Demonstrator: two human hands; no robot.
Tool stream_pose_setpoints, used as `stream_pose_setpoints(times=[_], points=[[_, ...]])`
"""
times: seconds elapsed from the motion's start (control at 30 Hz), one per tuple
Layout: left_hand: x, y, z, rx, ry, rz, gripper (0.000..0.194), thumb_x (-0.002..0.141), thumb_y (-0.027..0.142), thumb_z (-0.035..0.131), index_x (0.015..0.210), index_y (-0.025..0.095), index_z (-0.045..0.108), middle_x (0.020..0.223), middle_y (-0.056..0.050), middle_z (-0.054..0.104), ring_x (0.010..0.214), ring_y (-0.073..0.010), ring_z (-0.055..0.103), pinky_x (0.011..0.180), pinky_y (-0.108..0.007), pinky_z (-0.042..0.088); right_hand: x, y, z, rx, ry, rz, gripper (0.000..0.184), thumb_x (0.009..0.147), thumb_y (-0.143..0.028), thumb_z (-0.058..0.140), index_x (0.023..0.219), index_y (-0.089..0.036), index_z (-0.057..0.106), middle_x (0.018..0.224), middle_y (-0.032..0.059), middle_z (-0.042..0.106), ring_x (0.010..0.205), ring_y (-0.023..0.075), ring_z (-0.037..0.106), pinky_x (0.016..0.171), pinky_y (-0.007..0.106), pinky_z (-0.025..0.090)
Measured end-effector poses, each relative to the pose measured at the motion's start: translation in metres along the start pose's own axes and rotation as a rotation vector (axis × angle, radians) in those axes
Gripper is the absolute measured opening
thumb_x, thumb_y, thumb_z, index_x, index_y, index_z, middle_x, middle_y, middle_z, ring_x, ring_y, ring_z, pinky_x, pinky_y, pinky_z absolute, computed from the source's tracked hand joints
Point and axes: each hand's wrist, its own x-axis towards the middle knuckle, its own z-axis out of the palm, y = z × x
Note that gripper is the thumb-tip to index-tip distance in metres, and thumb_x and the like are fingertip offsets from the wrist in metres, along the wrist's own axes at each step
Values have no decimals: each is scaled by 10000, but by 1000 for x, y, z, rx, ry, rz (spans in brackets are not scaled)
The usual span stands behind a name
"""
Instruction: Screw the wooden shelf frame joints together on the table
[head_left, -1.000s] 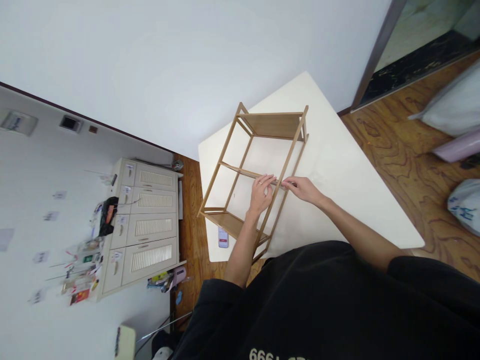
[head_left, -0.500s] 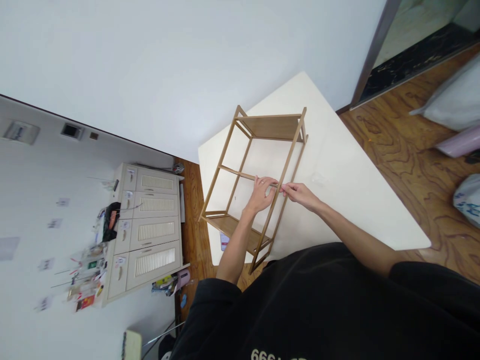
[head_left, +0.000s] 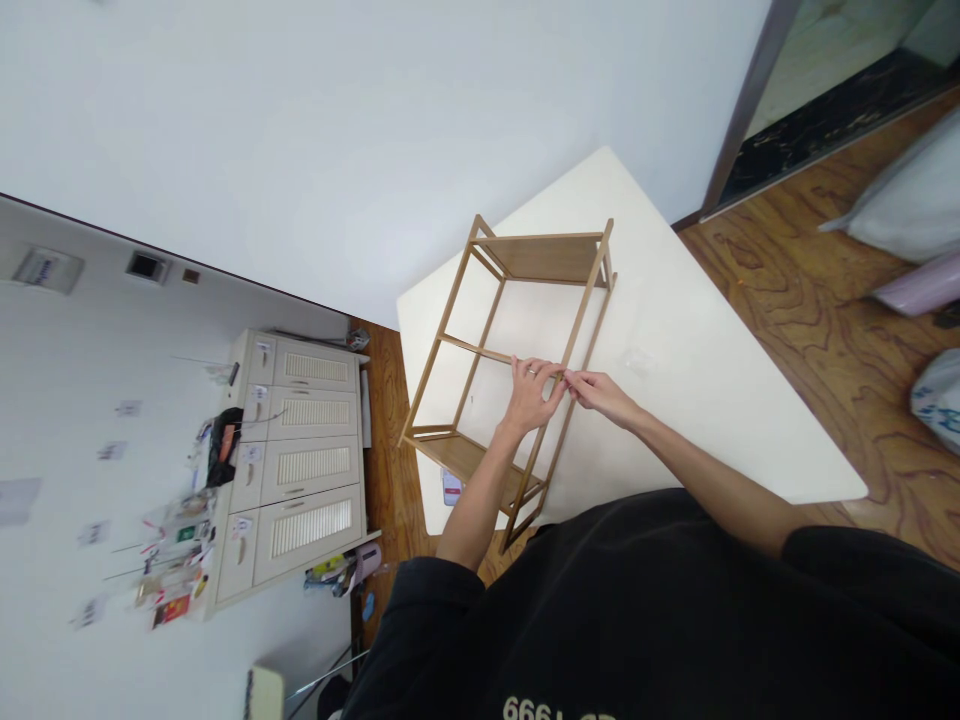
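Where the two forearms run out from the black-shirted body at the bottom of the view, they converge on a single spot of the wooden shelf frame [head_left: 517,370], and that spot is the landmark for everything else. The frame lies on its back on the white table [head_left: 675,330], with its long axis running away from the person and slightly to the right, from the near shelf board [head_left: 472,462] at the table's front edge to the far shelf board [head_left: 547,257] toward the wall.

The left hand [head_left: 534,393] comes up from inside the frame's footprint and curls over the middle crossbar [head_left: 480,351] where that bar meets the right-hand long rail [head_left: 579,325]; its fingers are bent around the joint, and a ring shows on one of them. The right hand [head_left: 596,390] reaches in from outside the rail, on the open table side, with fingertips pinched together at the same joint and touching or all but touching the left hand's fingertips. Whether something small is held in that pinch I cannot tell. Both hands are equally near the joint, one on each side of the rail.

Just beyond the joint the rail continues to the far shelf board. Left of the frame, past the table's edge, a phone-like object [head_left: 451,487] shows under the near corner, and farther off stands a white cabinet [head_left: 300,450].
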Motion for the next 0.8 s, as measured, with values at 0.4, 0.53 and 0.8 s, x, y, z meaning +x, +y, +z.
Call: stream_pose_setpoints(times=[0.4, 0.53, 0.8], points=[[1, 1, 2, 50, -3, -4, 235, 952, 288, 581, 1171, 286, 664, 1151, -36, 648, 1216, -234, 502, 1263, -608, 104, -2, 12, -8, -28, 52, -27, 487, 926, -608, 499, 973, -155, 674, 761, 43, 646, 517, 107, 475, 505, 266, 423], [1, 4, 1, 34, 22, -12, 354, 899, 272, 635, 1252, 279, 601, 1137, -39, 670, 1196, -252, 524, 1263, -611, 143, -7, 21, -12, -52, 82, -123, 413, 877, -551, 601, 1104, -205, 590, 901, 75, 735, 704, 176, 660, 699, 341, 544], [-1, 7, 4, -36, 124, -42, 269, 851, 277, 710, 1083, 232, 581, 1062, -41, 697, 1156, -239, 569, 1262, -598, 175, -34, 15, 0, -178, 289, -176, 447, 862, -646, 615, 952, -213, 682, 937, 101, 768, 852, 243, 715, 803, 387, 557]])
